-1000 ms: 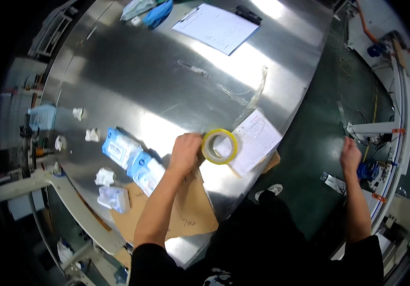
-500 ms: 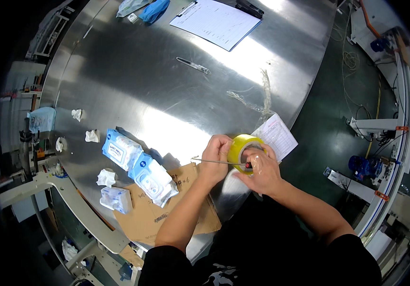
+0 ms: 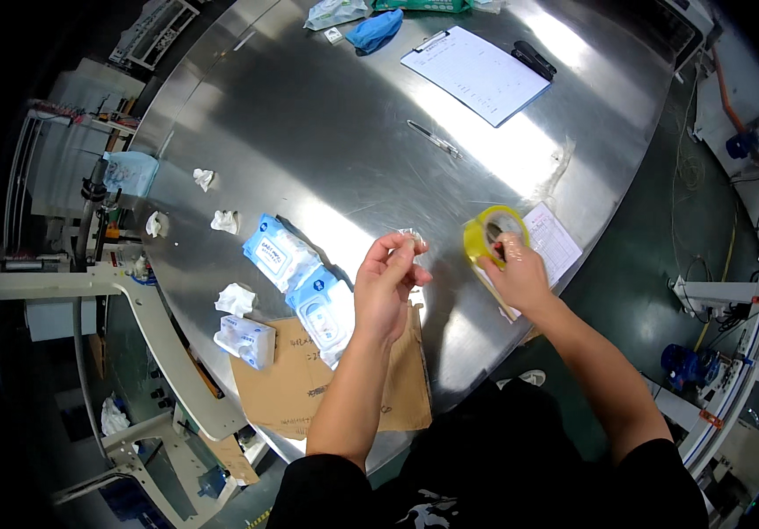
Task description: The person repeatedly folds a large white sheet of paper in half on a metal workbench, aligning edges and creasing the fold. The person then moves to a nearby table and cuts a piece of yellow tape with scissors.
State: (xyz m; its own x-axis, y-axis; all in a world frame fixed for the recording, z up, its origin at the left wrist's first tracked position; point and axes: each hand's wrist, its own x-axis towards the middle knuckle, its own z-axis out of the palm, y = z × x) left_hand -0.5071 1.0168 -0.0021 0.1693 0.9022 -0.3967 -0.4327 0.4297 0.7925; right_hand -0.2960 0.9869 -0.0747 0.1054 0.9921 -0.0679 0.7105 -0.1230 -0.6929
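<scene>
My right hand (image 3: 515, 275) grips a yellow roll of clear tape (image 3: 490, 233) above the near right part of the steel table (image 3: 309, 132). My left hand (image 3: 385, 284) pinches the free end of the tape (image 3: 412, 236) between thumb and fingers, a short way left of the roll. A clear strip stretches between the two hands. Under my left forearm lies a flattened brown cardboard sheet (image 3: 287, 388). Two blue wet-wipe packs (image 3: 280, 251) (image 3: 326, 304) lie just left of my left hand.
A printed slip of paper (image 3: 554, 242) lies under the roll. A clipboard with a sheet (image 3: 476, 72), a pen (image 3: 434, 138) and a blue cloth (image 3: 375, 31) sit farther back. Crumpled white tissues (image 3: 236, 298) and a small white box (image 3: 245, 339) lie at the left edge.
My hands, together on the roll half a second ago, have moved apart: the left has pulled the tape end leftward while the right holds the roll.
</scene>
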